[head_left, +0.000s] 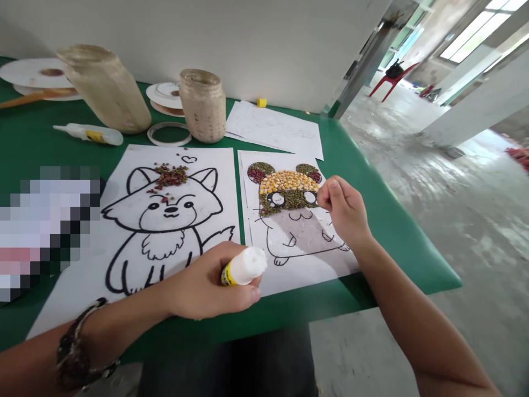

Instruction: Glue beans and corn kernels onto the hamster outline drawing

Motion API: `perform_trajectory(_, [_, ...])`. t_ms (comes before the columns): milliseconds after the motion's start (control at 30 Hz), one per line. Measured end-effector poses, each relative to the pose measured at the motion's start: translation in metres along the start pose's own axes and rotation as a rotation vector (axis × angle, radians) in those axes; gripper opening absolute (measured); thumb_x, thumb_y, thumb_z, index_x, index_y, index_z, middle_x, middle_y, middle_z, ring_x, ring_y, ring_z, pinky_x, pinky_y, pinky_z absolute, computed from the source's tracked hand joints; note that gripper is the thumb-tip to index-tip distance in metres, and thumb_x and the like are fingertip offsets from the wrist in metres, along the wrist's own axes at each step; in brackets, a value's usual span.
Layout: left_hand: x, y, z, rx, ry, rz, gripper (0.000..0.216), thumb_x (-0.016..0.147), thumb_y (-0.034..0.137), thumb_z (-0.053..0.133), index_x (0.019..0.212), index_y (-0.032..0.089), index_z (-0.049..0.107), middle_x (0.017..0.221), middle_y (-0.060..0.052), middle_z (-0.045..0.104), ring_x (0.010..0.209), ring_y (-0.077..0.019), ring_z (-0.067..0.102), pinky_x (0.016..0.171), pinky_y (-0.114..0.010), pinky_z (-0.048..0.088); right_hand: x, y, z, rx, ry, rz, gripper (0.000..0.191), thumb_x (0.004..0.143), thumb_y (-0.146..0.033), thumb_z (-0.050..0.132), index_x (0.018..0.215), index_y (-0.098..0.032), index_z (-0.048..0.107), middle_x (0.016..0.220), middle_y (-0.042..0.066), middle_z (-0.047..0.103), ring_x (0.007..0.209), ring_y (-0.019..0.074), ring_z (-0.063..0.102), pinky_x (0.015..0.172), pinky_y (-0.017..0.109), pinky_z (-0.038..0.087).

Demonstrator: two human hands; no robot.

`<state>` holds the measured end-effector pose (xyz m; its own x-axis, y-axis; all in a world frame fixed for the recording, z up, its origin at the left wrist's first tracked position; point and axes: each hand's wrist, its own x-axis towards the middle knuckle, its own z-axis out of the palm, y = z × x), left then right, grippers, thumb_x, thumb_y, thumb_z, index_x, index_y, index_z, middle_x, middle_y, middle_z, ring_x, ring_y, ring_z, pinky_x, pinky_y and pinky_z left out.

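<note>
Counter (384, 231): green, carrying two printed outline sheets side by side.

Left sheet (223, 182), a fox-like animal: only a small patch of red-brown seeds (170, 176) lies on the forehead. Judged barely begun; face, ears, body and tail are bare.

Right sheet (289, 278), a hamster-like animal: judged about half covered. The ears carry green and red seeds, the crown is filled with yellow corn kernels (288, 181), and the band around the eyes with green beans (289, 199). Cheeks, body and feet carry no seeds; the body shows a greyish sheen, possibly glue.

Left hand (202, 289): closed around a glue bottle (243, 267), white cap pointing right, resting at the near edge between the two sheets.

Right hand (345, 212): fingers curled in, thumb and forefinger pinched together at the right edge of the hamster's face. Whether a seed sits in the pinch cannot be told.
</note>
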<state>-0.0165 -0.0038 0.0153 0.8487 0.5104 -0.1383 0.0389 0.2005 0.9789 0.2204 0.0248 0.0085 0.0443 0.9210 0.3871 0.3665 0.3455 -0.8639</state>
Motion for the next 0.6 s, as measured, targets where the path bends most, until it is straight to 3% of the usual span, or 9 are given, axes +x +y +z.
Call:
perform_trajectory(167, [0.001, 0.002, 0.002, 0.04, 0.056, 0.012, 0.017, 0.062, 0.02, 0.051, 0.051, 0.018, 0.038, 0.044, 0.008, 0.032, 0.039, -0.0036, 0.025, 0.037, -0.017, 0.022, 0.001, 0.002, -0.002, 0.066, 0.03, 0.026, 0.048, 0.077, -0.051, 0.053, 0.046, -0.02, 0.033, 0.039, -0.007, 0.032, 0.038, 0.0041, 0.028, 0.038, 0.023, 0.021])
perform_trajectory(300, [0.001, 0.006, 0.005, 0.068, 0.097, 0.012, 0.016, 0.06, 0.02, 0.052, 0.05, 0.018, 0.039, 0.045, 0.008, 0.033, 0.038, -0.0036, 0.026, 0.036, -0.017, 0.022, 0.0, -0.002, 0.0, 0.056, -0.007, 0.085, 0.028, 0.071, -0.041, 0.063, 0.06, -0.019, 0.049, 0.049, -0.006, 0.048, 0.043, 0.004, 0.038, 0.04, 0.021, 0.029])
perform_trajectory(400, [0.001, 0.007, 0.006, 0.065, 0.103, 0.0, 0.017, 0.059, 0.021, 0.052, 0.051, 0.018, 0.038, 0.043, 0.008, 0.031, 0.038, -0.0035, 0.024, 0.036, -0.017, 0.02, -0.001, -0.007, 0.0, 0.061, -0.074, 0.1, 0.023, 0.074, -0.038, 0.06, 0.066, -0.019, 0.05, 0.052, -0.005, 0.056, 0.042, 0.0037, 0.042, 0.039, 0.021, 0.032])
perform_trajectory(600, [0.001, 0.006, 0.006, 0.084, 0.109, 0.013, 0.018, 0.06, 0.022, 0.052, 0.051, 0.019, 0.037, 0.042, 0.009, 0.029, 0.038, -0.0036, 0.022, 0.035, -0.017, 0.019, -0.001, -0.007, -0.005, 0.099, -0.049, 0.052, 0.036, 0.081, -0.051, 0.046, 0.063, -0.022, 0.038, 0.042, -0.008, 0.045, 0.035, 0.0046, 0.037, 0.036, 0.022, 0.027])
